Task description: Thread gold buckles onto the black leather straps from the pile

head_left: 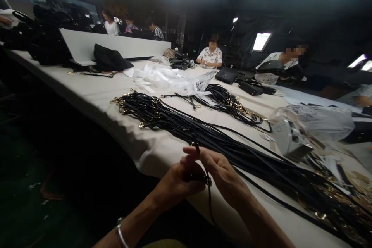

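Near the front edge of the cloth-covered table, my left hand (180, 181) is closed around a thin black strap (209, 197) with small gold buckles. Against it, my right hand (216, 166) pinches the upper end of the same strap between thumb and fingers, by a gold buckle. The strap's lower part hangs down between my wrists. Just beyond my hands lies a long bundle of black straps (203, 131) with gold clasps at its left end.
A coiled pile of straps (223, 99), clear plastic wrapping (165, 77) and black bags (226, 76) lie farther back on the table (87, 89). A white dispenser (290, 139) stands at right. Several people sit beyond. A white partition (116, 46) stands at back left.
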Demonstrator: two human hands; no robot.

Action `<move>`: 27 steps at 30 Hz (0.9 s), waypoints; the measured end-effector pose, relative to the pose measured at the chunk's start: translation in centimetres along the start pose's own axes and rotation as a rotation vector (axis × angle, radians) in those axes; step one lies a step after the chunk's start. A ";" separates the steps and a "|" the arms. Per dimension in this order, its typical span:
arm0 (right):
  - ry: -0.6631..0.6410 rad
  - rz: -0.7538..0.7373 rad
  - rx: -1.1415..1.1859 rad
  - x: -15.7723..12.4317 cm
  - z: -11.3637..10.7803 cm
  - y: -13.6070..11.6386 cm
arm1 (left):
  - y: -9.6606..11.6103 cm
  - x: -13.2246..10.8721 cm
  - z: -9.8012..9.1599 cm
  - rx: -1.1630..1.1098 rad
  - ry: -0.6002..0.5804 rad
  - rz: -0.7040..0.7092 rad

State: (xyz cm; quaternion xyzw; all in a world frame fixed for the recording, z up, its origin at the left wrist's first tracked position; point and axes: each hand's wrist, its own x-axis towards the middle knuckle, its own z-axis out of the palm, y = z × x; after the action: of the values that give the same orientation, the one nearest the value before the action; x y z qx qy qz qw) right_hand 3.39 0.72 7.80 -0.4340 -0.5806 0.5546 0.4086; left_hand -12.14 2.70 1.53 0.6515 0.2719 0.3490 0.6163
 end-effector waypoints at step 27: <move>0.156 0.127 -0.258 -1.4 -0.6 3.1 | 0.1 -1.7 -1.4 -0.023 0.241 0.028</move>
State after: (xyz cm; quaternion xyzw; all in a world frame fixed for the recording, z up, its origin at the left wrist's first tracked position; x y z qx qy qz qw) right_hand 4.58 -0.43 4.79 -0.5606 -0.5847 0.4649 0.3574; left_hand -14.33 2.21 1.46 0.6015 0.3310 0.4362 0.5816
